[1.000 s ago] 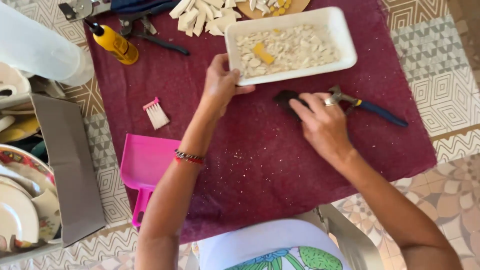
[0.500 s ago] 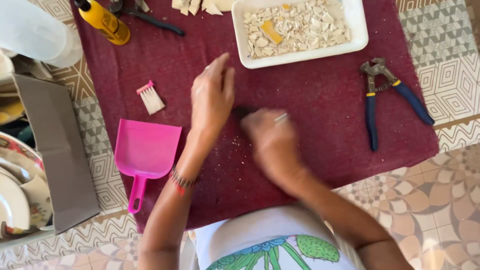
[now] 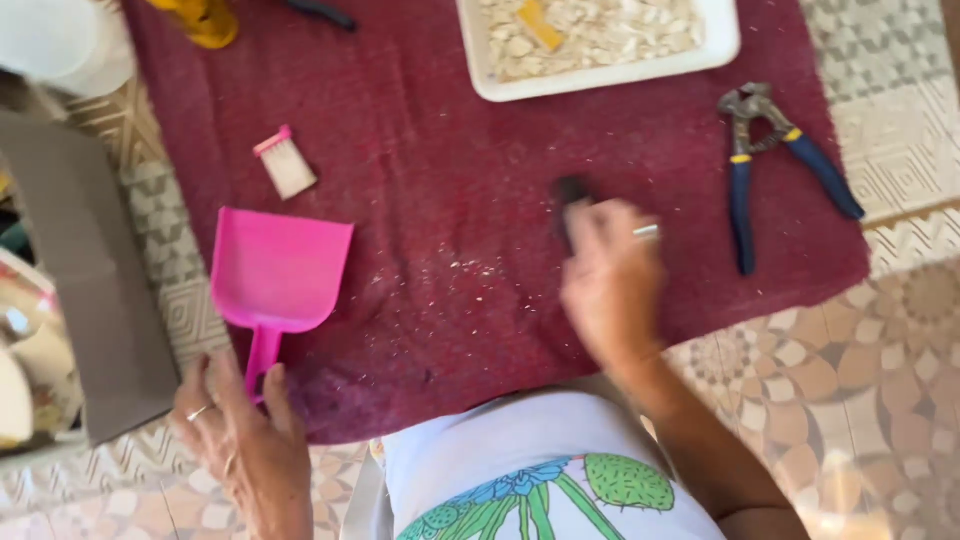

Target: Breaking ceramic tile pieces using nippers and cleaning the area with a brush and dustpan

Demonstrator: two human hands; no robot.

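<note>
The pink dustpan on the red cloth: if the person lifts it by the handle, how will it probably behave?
The pink dustpan looks like thin moulded plastic, so probably light and stiff. The left hand is at its narrow handle, so the wide scoop may dip forward. It lies flat on the red cloth, so it likely will not roll.

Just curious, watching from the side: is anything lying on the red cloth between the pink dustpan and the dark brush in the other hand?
Nothing solid. Between the pink dustpan and the dark brush in the right hand lies only the red cloth, scattered with pale crumbs. The left hand is at the dustpan's handle.
</note>
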